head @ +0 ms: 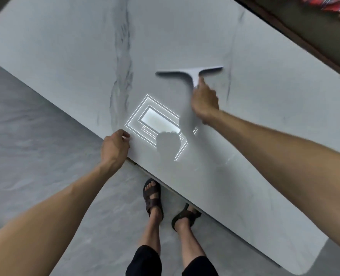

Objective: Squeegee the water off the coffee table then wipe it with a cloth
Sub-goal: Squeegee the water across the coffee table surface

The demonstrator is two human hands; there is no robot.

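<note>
Head view: pale T-shaped squeegee [193, 73], blurred, on marbled coffee table [65, 56].

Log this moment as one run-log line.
stage: squeegeeing | right hand: grips squeegee on coffee table | left hand: grips its near edge | wiping: not started

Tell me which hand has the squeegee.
The right hand: it grips the squeegee by its handle, out on the coffee table. The left hand only holds the table's near edge.

squeegee [193, 73] blurred, handle hidden in right hand [204, 102]
</note>
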